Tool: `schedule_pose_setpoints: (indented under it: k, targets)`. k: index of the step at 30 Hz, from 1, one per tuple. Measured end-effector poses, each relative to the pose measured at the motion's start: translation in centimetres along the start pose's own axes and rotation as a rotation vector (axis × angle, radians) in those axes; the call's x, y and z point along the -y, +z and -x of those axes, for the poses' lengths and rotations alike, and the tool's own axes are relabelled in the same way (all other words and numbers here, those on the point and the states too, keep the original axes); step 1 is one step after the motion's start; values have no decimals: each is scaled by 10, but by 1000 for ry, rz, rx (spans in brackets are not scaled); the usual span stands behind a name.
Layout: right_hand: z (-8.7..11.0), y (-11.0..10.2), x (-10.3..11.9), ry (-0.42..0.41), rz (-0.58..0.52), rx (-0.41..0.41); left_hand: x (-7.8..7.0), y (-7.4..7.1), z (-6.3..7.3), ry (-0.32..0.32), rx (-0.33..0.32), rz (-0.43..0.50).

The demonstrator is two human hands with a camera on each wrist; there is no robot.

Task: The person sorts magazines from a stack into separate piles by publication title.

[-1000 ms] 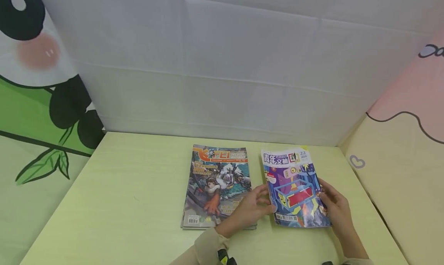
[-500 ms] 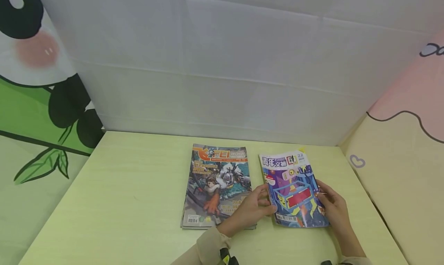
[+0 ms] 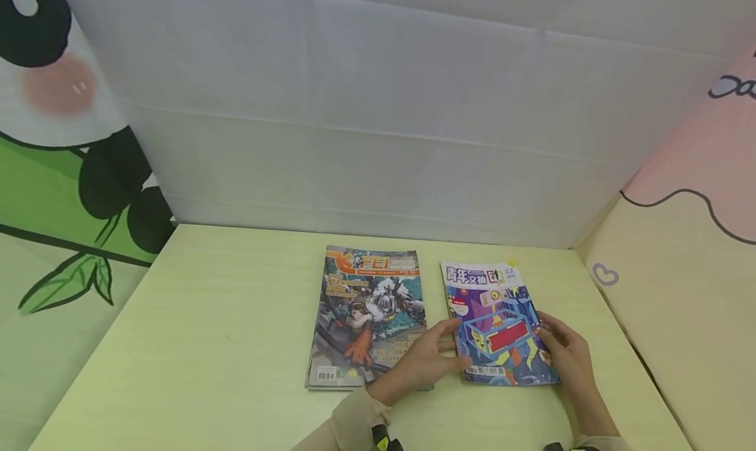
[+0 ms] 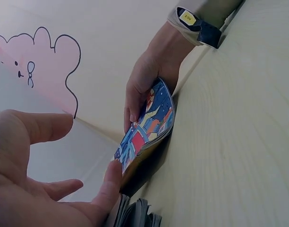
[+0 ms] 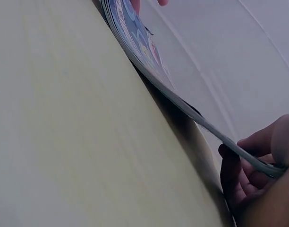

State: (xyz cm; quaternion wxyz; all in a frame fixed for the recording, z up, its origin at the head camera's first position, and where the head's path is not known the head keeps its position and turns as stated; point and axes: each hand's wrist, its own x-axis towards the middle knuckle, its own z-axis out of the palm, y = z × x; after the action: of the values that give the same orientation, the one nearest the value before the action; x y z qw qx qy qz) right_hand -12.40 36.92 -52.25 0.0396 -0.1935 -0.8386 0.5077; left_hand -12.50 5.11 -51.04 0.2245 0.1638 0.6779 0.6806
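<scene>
A purple and blue magazine [image 3: 499, 326] with a white title band lies slightly turned at the right of the table. My right hand [image 3: 568, 358] pinches its right edge, thumb on top and fingers beneath; in the right wrist view that edge of the magazine [image 5: 201, 120] is bent up off the table. At its left edge is my left hand [image 3: 422, 362], thumb and fingers spread, a fingertip at the magazine's side. Left of it a stack of magazines [image 3: 372, 320], with an orange-titled dark cover on top, lies partly under my left forearm and hand.
The pale yellow table [image 3: 195, 346] extends to the left of the stack. A white cloth wall [image 3: 384, 123] rises behind it. Printed panels flank both sides: a green and white cartoon panel [image 3: 53, 195] at left, a pink and cream panel [image 3: 691, 254] at right.
The purple magazine's top end has come down and a little left, then settled lower and flatter. My right hand has shifted slightly left with it; my left hand has barely moved.
</scene>
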Motion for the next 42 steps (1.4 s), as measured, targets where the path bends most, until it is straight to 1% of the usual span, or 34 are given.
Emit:
schedule_pose_setpoints:
  k: [3, 6, 7, 9, 10, 12, 14, 15, 16, 17, 20, 23, 25, 28, 33, 37, 40, 42]
  targets:
    - [1, 1, 1, 15, 19, -4, 3, -1, -2, -3, 3, -15]
    - [2, 1, 2, 10, 49, -18, 11, -2, -8, -14, 14, -36]
    - [2, 1, 3, 6, 54, -24, 7, -2, -6, -26, 22, -16]
    - [3, 1, 3, 0, 67, -34, 9, -3, -7, -25, 39, -24]
    - [4, 1, 3, -2, 71, -37, 8, -3, -6, -33, 44, -13]
    - [4, 1, 3, -4, 76, -43, 1, -3, -3, -30, 55, 6]
    - [5, 2, 4, 2, 76, -45, -4, -3, 0, -27, 60, 23]
    - [6, 2, 5, 7, 73, -44, -5, -3, 0, -31, 66, 15]
    - [7, 2, 6, 15, 66, -43, -8, -3, 2, -31, 67, 32]
    - [7, 3, 6, 21, 60, -41, -9, -3, 2, -34, 72, 23]
    - [9, 4, 9, 43, 39, -39, -11, -4, 3, -38, 72, 13]
    - [10, 4, 9, 44, 24, -41, -13, -3, 4, -58, 58, 29]
    - [10, 4, 9, 33, 17, -42, -15, -2, 6, -67, 48, 40]
    - [11, 3, 8, -9, 37, -72, -18, -2, 9, -77, 43, 44]
    - [12, 2, 8, -79, 55, -147, -23, -10, 15, -55, 48, 22]
    - [14, 5, 8, -89, 67, -179, -24, -21, 19, -40, 53, 22]
    - [16, 10, 11, -108, 79, -212, -24, -29, 21, -18, 39, 35]
    - [19, 15, 15, -122, 87, -232, -24, -36, 22, 15, 12, 33]
